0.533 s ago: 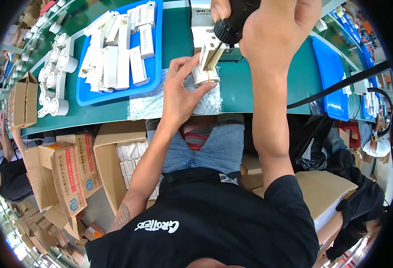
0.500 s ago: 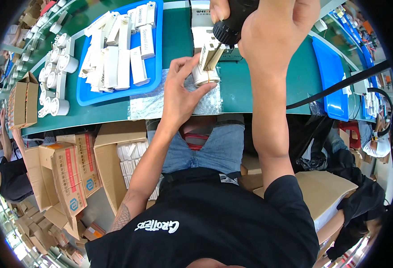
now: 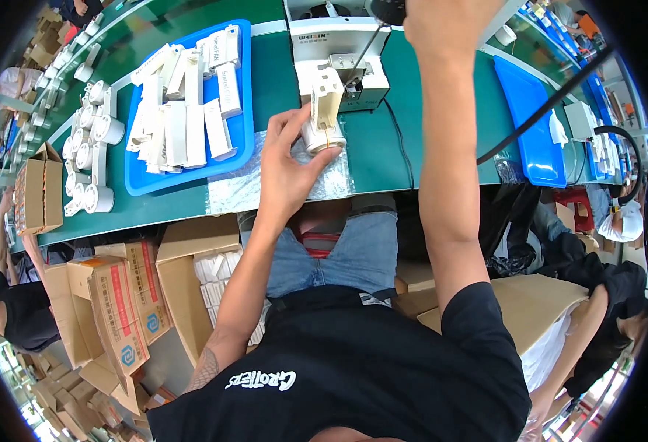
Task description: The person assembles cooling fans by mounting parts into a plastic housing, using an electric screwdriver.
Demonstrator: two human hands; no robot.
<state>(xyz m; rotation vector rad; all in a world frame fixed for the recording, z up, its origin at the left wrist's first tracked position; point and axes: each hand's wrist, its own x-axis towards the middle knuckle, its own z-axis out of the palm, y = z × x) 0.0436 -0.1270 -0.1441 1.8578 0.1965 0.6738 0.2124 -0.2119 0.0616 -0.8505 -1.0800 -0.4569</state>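
Note:
My left hand (image 3: 288, 158) is closed around the round base of a white plastic lamp housing (image 3: 327, 103), thumb on the near side and fingers on the left. The housing's box-shaped part stands up from the base, and a thin yellowish wire shows at the base. At the upper edge my right hand (image 3: 442, 29), partly cut off, grips a black electric screwdriver (image 3: 388, 10). Its long bit slants down to the front of a white screw feeder (image 3: 324, 46) behind the housing. Whether the tip carries a screw is too small to tell.
A blue tray (image 3: 246, 110) of white housings stands left, beside several round white lamp parts (image 3: 100, 197) and a cardboard box (image 3: 42, 193). Another blue tray (image 3: 541, 166) lies right. A black cable (image 3: 538, 114) crosses there. Clear plastic film (image 3: 228, 190) lies at the green table's edge. People sit on both sides.
My right hand has lifted the screwdriver off the housing and moved it away to the screw feeder. The left hand still holds the housing, now slightly lower and further left in view.

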